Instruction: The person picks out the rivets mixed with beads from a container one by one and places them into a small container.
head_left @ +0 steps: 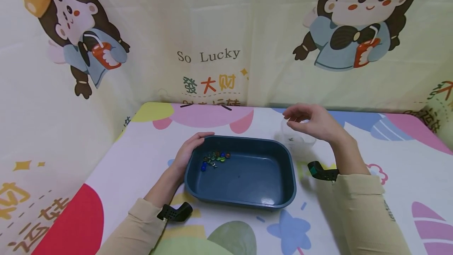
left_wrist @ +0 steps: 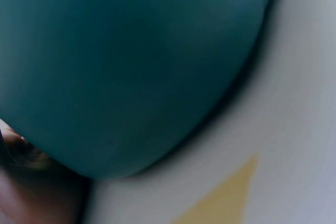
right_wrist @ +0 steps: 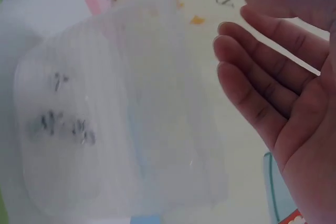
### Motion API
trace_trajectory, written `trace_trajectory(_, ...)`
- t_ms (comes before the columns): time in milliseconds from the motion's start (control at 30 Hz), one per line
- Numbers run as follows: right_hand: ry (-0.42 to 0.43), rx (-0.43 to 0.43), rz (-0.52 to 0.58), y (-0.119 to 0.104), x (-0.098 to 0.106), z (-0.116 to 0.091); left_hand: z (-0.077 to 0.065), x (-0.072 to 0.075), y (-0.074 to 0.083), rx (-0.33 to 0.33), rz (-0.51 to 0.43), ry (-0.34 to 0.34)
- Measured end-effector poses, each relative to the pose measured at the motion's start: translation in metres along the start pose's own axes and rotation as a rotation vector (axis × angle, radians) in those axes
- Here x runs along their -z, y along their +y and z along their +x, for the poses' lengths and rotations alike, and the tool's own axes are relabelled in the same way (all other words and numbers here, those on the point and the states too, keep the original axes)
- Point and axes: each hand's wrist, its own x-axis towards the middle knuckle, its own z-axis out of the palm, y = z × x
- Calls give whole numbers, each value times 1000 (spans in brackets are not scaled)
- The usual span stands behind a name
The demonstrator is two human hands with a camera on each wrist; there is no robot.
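Note:
A dark blue plastic basin (head_left: pixel 244 188) stands on the table, its teal-looking outer wall (left_wrist: pixel 131 77) filling much of the left wrist view. My left hand (head_left: pixel 185 152) holds it at the far left corner, fingers bent along the rim. Inside, toward the left, lie several small glass marbles (head_left: pixel 223 154) and silvery bits (head_left: pixel 212 164). My right hand (head_left: pixel 315 123) hovers above a clear plastic box (head_left: pixel 308 141), its fingers loosely bent and nothing visible between them. Through the box wall, small dark pieces (right_wrist: pixel 52 121) show blurred in the right wrist view.
A patterned cloth (head_left: pixel 226 235) covers the table. Behind it hangs a printed curtain (head_left: pixel 212 19) with cartoon figures and lettering. Each wrist carries a black camera mount, such as the right one (head_left: pixel 323 172).

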Motion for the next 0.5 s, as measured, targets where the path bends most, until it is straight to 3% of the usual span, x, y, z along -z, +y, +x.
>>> trace_trajectory(500,11,355,81,-43,-18,12,0,-1,0,7,-40,-3)
